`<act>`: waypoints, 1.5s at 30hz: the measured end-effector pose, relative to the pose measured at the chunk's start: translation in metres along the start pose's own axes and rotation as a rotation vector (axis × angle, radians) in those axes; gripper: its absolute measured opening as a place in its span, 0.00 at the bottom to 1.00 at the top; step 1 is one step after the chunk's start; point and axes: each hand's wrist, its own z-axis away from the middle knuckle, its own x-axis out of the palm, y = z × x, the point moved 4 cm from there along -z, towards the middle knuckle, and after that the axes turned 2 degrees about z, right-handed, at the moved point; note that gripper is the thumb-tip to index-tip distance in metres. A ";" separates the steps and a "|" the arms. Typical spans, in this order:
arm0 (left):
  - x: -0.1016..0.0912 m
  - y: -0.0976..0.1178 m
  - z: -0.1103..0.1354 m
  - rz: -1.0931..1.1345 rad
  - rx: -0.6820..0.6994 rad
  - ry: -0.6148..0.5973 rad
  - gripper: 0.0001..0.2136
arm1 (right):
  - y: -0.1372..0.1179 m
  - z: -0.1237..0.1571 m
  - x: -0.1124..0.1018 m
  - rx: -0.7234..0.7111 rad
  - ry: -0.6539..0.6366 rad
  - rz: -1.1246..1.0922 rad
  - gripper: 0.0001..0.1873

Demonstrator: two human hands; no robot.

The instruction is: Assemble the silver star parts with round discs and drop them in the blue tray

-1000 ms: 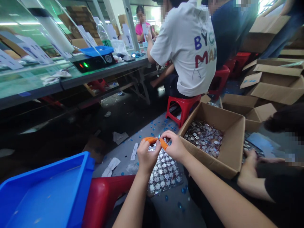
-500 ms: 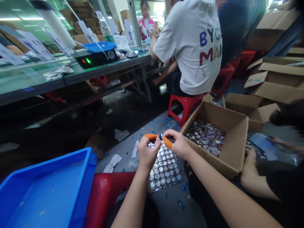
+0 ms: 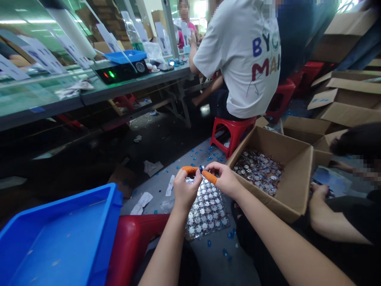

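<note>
Between my two hands is a small round part [image 3: 202,169], dark blue with a silvery rim; its exact kind is too small to tell. My left hand [image 3: 187,184] pinches it from the left, an orange finger cot on one finger. From the right, my right hand [image 3: 222,179] closes thumb and fingertips on it, also with an orange cot. Below them on the floor lies a flat sheet of silvery gear-shaped pieces [image 3: 208,210] in rows, partly covered by my left hand and forearm. To the right, a cardboard box [image 3: 294,171] holds many loose pieces of similar look.
A blue plastic tray [image 3: 101,234] rests at left beside a red stool [image 3: 133,238]. A person in a white shirt [image 3: 238,59] sits ahead on another red stool [image 3: 232,131] by a workbench [image 3: 143,81]. Another person's arm [image 3: 330,218] is at right. Blue bits [image 3: 226,254] litter the floor.
My hands keep their grip on the small round part, almost in place, with the part turned slightly. The other person's arm at right has shifted, and the view has moved a little.
</note>
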 end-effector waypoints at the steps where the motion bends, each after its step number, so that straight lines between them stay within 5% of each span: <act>1: 0.000 0.000 0.000 -0.002 0.002 -0.005 0.05 | 0.000 0.000 0.000 -0.002 0.002 -0.003 0.14; 15: 0.002 -0.006 0.002 0.028 -0.098 0.004 0.06 | 0.001 -0.003 0.004 0.042 -0.013 -0.186 0.20; 27: 0.001 -0.019 -0.001 0.312 -0.233 -0.077 0.13 | -0.033 0.007 -0.009 -0.324 0.014 0.252 0.02; 45: -0.004 0.003 -0.005 -0.061 0.142 -0.112 0.04 | -0.033 0.014 -0.005 -0.426 -0.098 0.341 0.11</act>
